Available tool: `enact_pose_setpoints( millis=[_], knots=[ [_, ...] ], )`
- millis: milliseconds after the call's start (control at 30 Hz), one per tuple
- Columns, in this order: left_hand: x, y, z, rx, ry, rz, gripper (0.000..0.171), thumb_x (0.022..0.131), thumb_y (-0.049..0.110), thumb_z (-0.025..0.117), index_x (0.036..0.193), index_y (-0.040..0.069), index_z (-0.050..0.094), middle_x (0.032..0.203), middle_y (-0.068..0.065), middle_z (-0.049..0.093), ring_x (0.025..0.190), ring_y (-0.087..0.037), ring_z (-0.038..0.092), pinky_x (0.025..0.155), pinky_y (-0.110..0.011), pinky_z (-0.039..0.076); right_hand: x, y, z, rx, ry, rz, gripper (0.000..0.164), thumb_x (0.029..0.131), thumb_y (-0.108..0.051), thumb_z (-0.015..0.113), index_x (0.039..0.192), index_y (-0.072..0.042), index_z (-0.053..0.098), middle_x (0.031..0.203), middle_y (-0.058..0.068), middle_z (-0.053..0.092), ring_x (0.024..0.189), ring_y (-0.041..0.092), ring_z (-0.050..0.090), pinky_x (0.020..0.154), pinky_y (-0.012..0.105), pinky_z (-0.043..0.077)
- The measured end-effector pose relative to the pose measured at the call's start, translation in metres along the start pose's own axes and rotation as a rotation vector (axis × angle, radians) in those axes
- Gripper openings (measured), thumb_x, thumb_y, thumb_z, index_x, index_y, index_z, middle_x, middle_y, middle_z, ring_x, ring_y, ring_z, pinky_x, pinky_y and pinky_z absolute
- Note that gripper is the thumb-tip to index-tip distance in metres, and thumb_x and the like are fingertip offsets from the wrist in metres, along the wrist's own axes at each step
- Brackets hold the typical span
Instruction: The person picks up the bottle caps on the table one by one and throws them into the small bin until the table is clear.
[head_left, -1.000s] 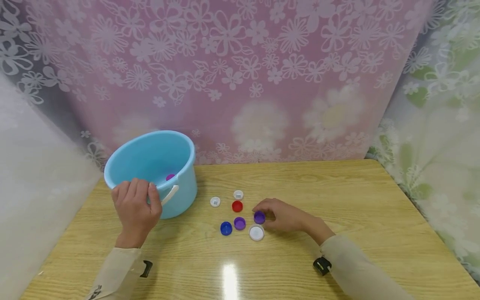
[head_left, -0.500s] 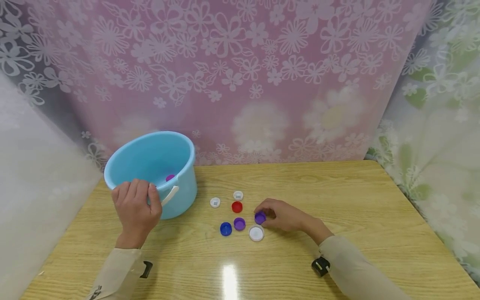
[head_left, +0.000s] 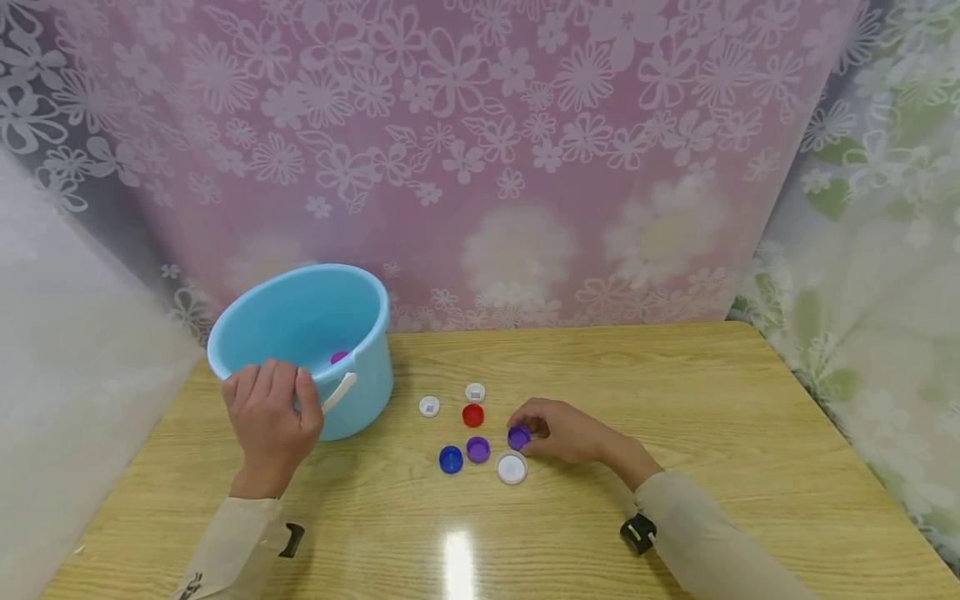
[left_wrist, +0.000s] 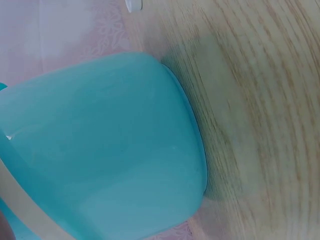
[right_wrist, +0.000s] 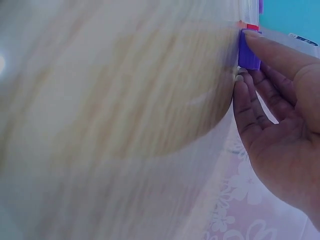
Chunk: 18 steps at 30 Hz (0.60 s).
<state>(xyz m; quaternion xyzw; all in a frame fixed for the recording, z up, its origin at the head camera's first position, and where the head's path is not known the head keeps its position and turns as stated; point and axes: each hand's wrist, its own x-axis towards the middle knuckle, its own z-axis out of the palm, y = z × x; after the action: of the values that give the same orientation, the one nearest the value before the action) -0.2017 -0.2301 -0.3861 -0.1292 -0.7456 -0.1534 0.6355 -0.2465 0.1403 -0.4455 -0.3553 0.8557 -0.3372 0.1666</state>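
Observation:
My left hand (head_left: 273,412) grips the near rim of a light blue bucket (head_left: 363,392), fingers curled over the edge. In the left wrist view the side of the bucket (left_wrist: 115,145) fills much of the frame. On the table, my right hand (head_left: 566,431) pinches a purple bottle cap (head_left: 518,437) between thumb and fingers. The right wrist view shows the thumb on one side of this purple cap (right_wrist: 249,50) and fingertips at the other. Just beside it lie a white cap (head_left: 512,468) and a second purple cap (head_left: 477,450).
Further caps lie between the hands: a blue one (head_left: 451,460), a red one (head_left: 472,415) and two small white ones, the left (head_left: 429,407) and the upper (head_left: 476,392). A magenta cap (head_left: 339,357) shows inside the bucket. A pink flowered curtain (head_left: 517,167) hangs behind the wooden table (head_left: 675,375).

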Motion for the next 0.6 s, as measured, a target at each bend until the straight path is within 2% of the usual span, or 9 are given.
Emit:
enact_pose_setpoints(
  millis=[233,600],
  knots=[
    [0.0001,-0.0005,-0.0005,0.002,-0.002,-0.003,0.036,0.090,0.023,0.041,0.060,0.004,0.038,0.054,-0.009,0.032,0.052,-0.033,0.030,0.065,-0.048,0.025,-0.0015,-0.0020,-0.0009,0.031,-0.001,0.001,0.028,0.088,-0.013,0.068,0.115,-0.011,0.062,0.105,-0.001,0.058,0.095,0.017,0.056,0.084,0.035,0.047],
    [-0.0014,-0.0024,0.0005,0.003,-0.009,-0.002,0.036,0.091,0.024,0.041,0.061,0.004,0.039,0.055,-0.010,0.034,0.053,-0.034,0.031,0.065,-0.048,0.025,0.0005,-0.0032,-0.0012,0.016,0.005,0.009,0.028,0.087,-0.013,0.069,0.114,-0.010,0.062,0.103,-0.002,0.060,0.094,0.016,0.058,0.083,0.034,0.048]
  ],
)
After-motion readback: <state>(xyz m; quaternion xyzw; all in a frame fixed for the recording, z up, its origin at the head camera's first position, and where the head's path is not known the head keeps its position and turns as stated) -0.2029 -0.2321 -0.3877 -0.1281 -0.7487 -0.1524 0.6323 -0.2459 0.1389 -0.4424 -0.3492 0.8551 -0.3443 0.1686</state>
